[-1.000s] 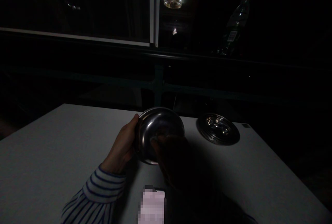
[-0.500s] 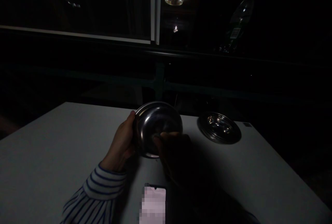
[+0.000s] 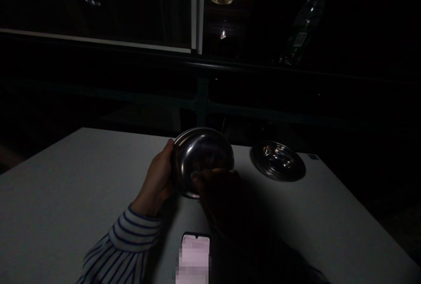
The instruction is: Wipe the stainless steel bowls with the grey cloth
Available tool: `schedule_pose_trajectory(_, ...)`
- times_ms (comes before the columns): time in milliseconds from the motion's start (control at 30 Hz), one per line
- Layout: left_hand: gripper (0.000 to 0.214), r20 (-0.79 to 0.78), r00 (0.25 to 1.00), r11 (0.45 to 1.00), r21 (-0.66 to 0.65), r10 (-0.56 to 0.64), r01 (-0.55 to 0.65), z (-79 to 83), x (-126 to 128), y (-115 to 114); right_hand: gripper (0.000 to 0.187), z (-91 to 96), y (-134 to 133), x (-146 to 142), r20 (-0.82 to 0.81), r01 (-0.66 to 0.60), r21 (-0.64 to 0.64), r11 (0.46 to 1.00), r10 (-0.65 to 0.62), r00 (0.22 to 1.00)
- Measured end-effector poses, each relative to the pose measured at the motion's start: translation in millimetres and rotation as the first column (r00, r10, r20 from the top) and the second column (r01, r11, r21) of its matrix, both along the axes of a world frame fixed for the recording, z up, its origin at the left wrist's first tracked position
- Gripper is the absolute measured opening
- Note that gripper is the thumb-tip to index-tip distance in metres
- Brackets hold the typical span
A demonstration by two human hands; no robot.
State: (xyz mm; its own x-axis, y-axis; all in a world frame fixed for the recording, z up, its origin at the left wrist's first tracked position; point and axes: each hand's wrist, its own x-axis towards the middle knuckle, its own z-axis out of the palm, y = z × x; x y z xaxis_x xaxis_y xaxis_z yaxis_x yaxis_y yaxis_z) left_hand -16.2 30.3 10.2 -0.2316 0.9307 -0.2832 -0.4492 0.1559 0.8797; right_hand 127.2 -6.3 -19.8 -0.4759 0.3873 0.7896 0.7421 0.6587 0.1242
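Observation:
A shiny metal bowl [image 3: 204,148] is held tilted above the white table, its round face towards me. My left hand [image 3: 157,178] grips it by the left rim, thumb at the upper edge. Over the bowl's lower right lies my right hand [image 3: 222,196], in deep shadow, fingers closed and pressed to the metal. Something small may be between those fingertips, but the dark hides what it is. Right of the bowl, several stacked metal dishes [image 3: 279,161] rest near the table's far edge.
A phone [image 3: 195,257] with a lit screen lies on the white table [image 3: 82,187] close to me. Beyond the table stand a dark rail [image 3: 223,65] and a window frame [image 3: 197,12]. A plastic bottle [image 3: 307,23] is at upper right.
The bowl and my left hand have shifted slightly right. My right hand's fingers have moved a little on the bowl's surface. The dishes and phone stay put.

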Motion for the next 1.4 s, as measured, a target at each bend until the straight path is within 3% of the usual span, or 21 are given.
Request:
schedule_pose_trajectory(167,0.032,-0.001,1.0,0.999,0.013,-0.031,0.031,-1.8,1,0,0.031,-2.4,-1,-1,0.037,-0.011,-0.021,1.0,0.011,0.999)
schedule_pose_trajectory(300,0.029,0.018,0.998,0.998,0.018,0.053,-0.053,1.7,0,-1,0.028,-2.6,-3,2,0.068,-0.028,-0.005,1.0,0.028,0.997)
schedule_pose_trajectory(433,0.03,0.03,0.999,1.0,0.005,0.019,-0.019,4.1,0,-1,0.029,3.0,-4,4,0.079,-0.026,-0.01,1.0,0.027,0.997)
schedule_pose_trajectory(600,0.031,0.04,0.994,0.994,0.045,0.099,-0.1,5.3,-2,-1,0.025,6.9,-5,9,0.103,-0.037,-0.031,0.999,0.04,0.994)
schedule_pose_trajectory(733,0.031,0.034,0.998,0.997,0.045,0.055,-0.056,3.4,-3,0,0.028,5.0,-2,9,0.089,0.0,-0.005,1.0,0.001,0.996)
schedule_pose_trajectory(867,0.031,0.026,0.992,0.99,0.065,0.123,-0.124,2.2,-5,3,0.022,0.8,1,7,0.035,-0.045,0.026,0.999,0.044,0.998)
schedule_pose_trajectory(1000,0.031,0.039,0.999,0.998,0.04,0.038,-0.039,2.4,-4,2,0.027,2.5,1,5,0.035,-0.044,0.02,0.999,0.043,0.998)
schedule_pose_trajectory(1167,0.03,0.03,0.994,0.992,0.066,0.105,-0.107,2.7,-3,1,0.023,10.1,-2,10,0.092,-0.029,-0.021,0.999,0.031,0.995)
schedule_pose_trajectory(1300,0.031,0.022,1.0,0.998,0.058,0.009,-0.01,2.4,-2,0,0.028,10.9,-3,11,0.128,-0.034,-0.025,0.999,0.037,0.991)
schedule_pose_trajectory(1400,0.03,0.034,0.997,0.996,0.068,0.063,-0.066,2.6,-2,0,0.026,10.4,-3,12,0.106,-0.043,-0.044,0.998,0.047,0.993)
